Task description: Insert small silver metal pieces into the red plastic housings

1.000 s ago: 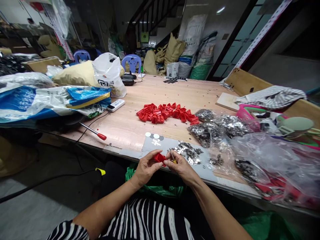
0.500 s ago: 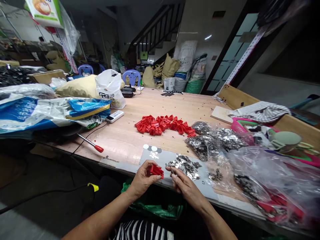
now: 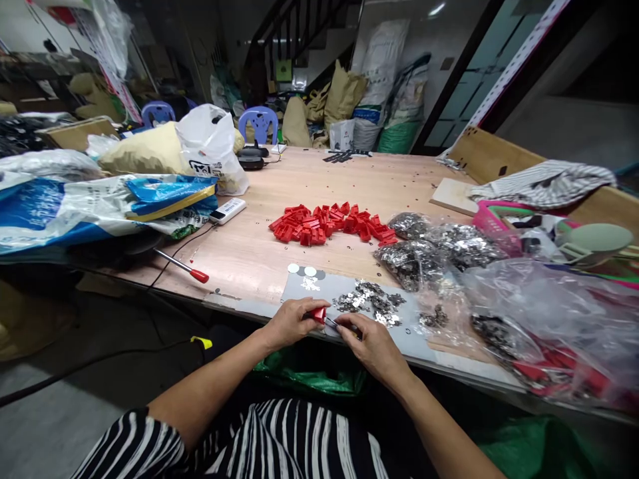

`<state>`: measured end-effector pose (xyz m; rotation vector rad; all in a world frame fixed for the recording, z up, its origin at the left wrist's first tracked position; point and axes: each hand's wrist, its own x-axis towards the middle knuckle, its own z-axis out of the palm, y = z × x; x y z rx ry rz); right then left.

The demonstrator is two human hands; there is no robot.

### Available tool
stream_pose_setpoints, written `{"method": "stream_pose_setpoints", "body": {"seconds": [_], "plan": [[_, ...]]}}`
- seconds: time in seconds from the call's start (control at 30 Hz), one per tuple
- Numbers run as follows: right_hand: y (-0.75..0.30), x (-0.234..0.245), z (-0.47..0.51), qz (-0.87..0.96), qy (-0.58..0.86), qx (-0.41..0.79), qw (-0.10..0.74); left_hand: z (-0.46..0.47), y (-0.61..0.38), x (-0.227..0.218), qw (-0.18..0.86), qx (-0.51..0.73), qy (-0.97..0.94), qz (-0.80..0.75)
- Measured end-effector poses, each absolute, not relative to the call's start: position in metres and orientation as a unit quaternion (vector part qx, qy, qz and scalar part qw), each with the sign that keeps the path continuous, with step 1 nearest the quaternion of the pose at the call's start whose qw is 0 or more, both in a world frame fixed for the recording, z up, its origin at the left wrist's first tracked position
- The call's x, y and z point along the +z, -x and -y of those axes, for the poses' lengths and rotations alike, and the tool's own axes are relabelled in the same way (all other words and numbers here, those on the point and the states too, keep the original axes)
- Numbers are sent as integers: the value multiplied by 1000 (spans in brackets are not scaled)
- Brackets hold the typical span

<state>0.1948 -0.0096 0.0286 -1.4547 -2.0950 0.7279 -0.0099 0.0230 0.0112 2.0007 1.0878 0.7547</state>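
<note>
My left hand (image 3: 294,321) is closed around a small red plastic part (image 3: 319,315), which is mostly covered by the fingers. My right hand (image 3: 368,338) pinches a thin metal-tipped tool (image 3: 331,322); its exact kind does not show clearly. The tip points at the open end of the red part and is at or very near it. Just beyond the hands, small shiny metal pieces (image 3: 372,299) lie loose on a grey sheet (image 3: 329,283). Farther back is a heap of similar red plastic parts (image 3: 309,226).
Clear bags of metal pieces (image 3: 412,263) stand to the right, beside a pink basket (image 3: 486,216). A red-tipped lever (image 3: 198,275) juts out at the left, near a white power strip (image 3: 228,210) and blue-white sacks (image 3: 90,213). Below the table edge hangs a green bag (image 3: 319,376).
The tool's tip has come to the red part, and my hands are closer together. The red part has been turned, with its opening towards the right hand. The head view has tilted down.
</note>
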Motion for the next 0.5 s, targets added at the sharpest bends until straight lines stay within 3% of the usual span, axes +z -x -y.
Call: {"method": "stream_pose_setpoints", "body": {"seconds": [0.5], "plan": [[-192,24,6,795,520,238,203,-26,9,11,362,296,-779,-418]]}}
